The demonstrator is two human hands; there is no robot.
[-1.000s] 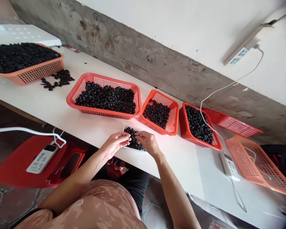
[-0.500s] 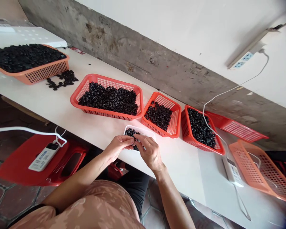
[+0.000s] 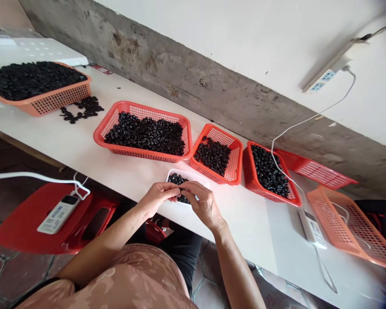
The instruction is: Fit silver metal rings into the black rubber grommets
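My left hand (image 3: 156, 197) and my right hand (image 3: 203, 204) meet fingertip to fingertip over a small white plastic tray (image 3: 200, 177). Both are closed in a pinch. Whatever lies between the fingertips is tiny and mostly covered by them, so I cannot make it out. Small black ring-like parts (image 3: 177, 177) fill the tray's left side, partly hidden behind my fingers. Just beyond stands a red basket (image 3: 141, 153) of black ring-shaped parts. A smaller red basket (image 3: 236, 165) to its right holds more small black pieces.
Another red basket (image 3: 249, 176) of black rings stands farther right, near an orange basket (image 3: 328, 214) and a white device (image 3: 313, 231) with a cable. An orange basket (image 3: 61, 96) heaped with black pieces is far left, loose pieces (image 3: 88, 107) beside it. A red stool (image 3: 22, 214) stands below left.
My right hand has rolled slightly, its fingers now lying more over the left fingertips and a ring showing. Both hands stay pinched above the tray. The whole view has shifted a little.
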